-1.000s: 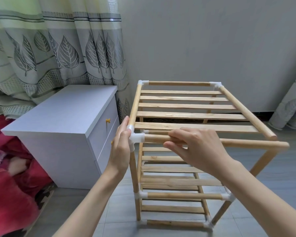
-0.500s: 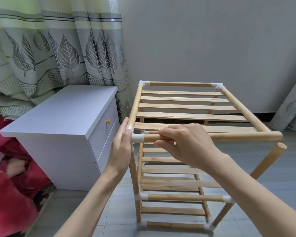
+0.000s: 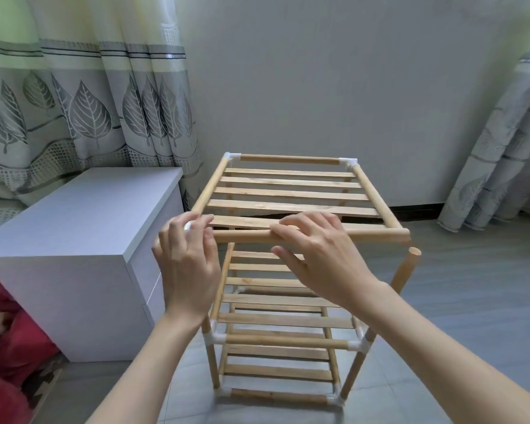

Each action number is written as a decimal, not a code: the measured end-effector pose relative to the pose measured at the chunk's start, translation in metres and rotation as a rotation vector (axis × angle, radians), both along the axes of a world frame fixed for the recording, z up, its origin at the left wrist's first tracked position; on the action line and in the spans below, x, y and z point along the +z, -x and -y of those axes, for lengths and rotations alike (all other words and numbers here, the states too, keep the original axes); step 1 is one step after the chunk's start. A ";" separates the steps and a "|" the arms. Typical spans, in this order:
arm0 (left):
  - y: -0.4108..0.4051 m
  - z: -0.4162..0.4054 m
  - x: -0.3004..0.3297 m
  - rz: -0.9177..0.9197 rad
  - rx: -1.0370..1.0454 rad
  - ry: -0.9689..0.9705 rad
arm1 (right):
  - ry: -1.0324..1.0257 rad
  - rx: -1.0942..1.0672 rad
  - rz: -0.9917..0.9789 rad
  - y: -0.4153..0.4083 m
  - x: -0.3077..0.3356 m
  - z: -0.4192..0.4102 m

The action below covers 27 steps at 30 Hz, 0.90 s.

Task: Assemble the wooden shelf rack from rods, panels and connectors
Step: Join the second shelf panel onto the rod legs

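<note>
The wooden rack [image 3: 288,320] stands on the grey floor with several slatted tiers and white corner connectors. Its top slatted panel [image 3: 288,206] lies between the side rods. My right hand [image 3: 322,261] grips the front top rod [image 3: 377,235], fingers over it and thumb beneath. My left hand [image 3: 187,267] wraps the front left connector [image 3: 188,225], which shows white between the fingers. The front rod's right end lies against the end of the right side rod. Just below it, the front right upright [image 3: 406,270] ends in a bare top with no connector on it.
A white bedside cabinet [image 3: 89,215] stands close to the rack's left side. Leaf-patterned curtains [image 3: 89,111] hang behind it, and red fabric [image 3: 6,347] lies at the lower left. A bundled curtain [image 3: 502,154] leans at the right wall. Grey floor [image 3: 471,316] spreads to the right.
The front rod's right end swung back and up to meet the right side rod's end, off the upright. My left hand shifted from the connector's side to over it.
</note>
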<state>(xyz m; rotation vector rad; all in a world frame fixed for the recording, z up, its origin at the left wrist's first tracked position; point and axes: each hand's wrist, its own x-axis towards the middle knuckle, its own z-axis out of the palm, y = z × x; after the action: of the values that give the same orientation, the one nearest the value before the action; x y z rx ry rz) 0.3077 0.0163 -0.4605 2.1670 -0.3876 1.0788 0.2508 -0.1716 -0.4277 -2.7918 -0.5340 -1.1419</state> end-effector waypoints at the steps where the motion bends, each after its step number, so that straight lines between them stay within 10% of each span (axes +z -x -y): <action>1: 0.006 0.007 -0.002 0.075 -0.016 -0.099 | -0.003 -0.026 0.033 0.011 -0.002 0.014; 7: 0.035 0.049 -0.022 0.102 -0.162 -0.422 | -0.210 -0.297 0.193 0.073 -0.020 0.082; 11: 0.035 0.058 -0.018 0.015 -0.173 -0.382 | -0.725 -0.593 -0.284 0.088 -0.034 0.109; 14: 0.034 0.062 -0.016 -0.014 -0.207 -0.374 | -0.803 -0.531 -0.618 0.079 -0.045 0.116; 27: 0.048 0.083 -0.029 -0.023 -0.310 -0.571 | -0.959 -0.402 -0.592 0.060 -0.064 0.139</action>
<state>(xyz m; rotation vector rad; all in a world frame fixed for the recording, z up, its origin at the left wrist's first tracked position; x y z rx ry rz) 0.2595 -0.0666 -0.4899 2.4831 -1.0900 0.8320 0.1908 -0.3105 -0.4922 -2.1835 0.5190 -0.3503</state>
